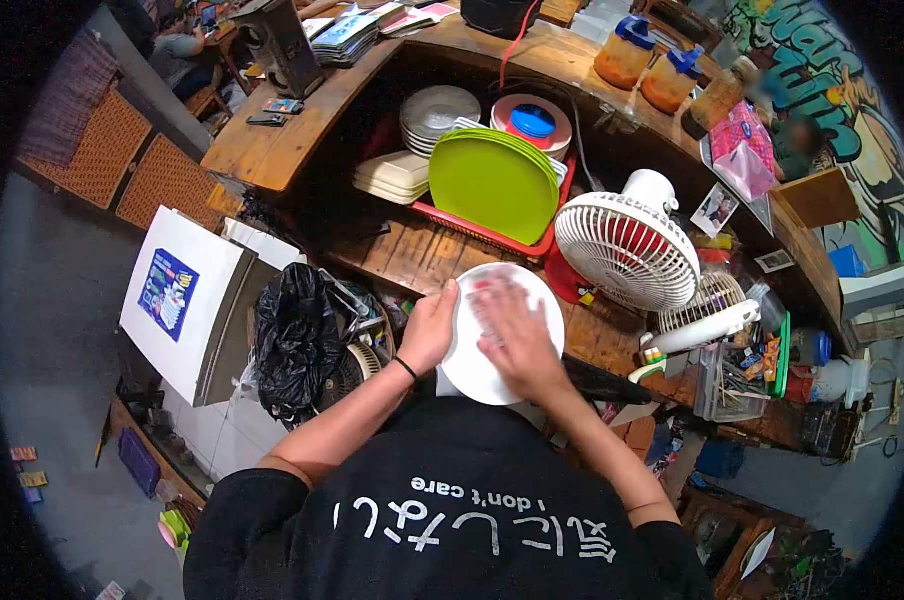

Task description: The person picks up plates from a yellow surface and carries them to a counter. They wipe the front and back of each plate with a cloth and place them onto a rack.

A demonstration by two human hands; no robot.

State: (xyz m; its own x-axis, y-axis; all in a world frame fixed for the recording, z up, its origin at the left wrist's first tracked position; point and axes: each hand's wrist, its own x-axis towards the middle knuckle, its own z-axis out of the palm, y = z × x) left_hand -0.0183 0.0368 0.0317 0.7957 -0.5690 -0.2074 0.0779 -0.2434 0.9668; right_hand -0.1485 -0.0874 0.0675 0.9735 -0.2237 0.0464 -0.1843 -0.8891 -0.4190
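Observation:
A round white plate [462, 365] is tilted in front of my chest. My left hand [429, 325] is closed on its left rim, thumb on the upper face. Over the plate's face lies my right hand [517, 335], its fingers stretched out and smeared by motion. A small red and greyish patch shows at those fingertips; I cannot tell what it is. Just beyond the plate, green plates [494, 185] stand on edge in a red basket [472, 226] on the wooden shelf.
Stacked plates [437, 115] and cream square dishes [392, 175] sit behind the basket. A white fan [627, 245] stands right of it. Orange jars [624, 55] line the counter [552, 45]. To my left are a white box [182, 300] and a black plastic bag [297, 340].

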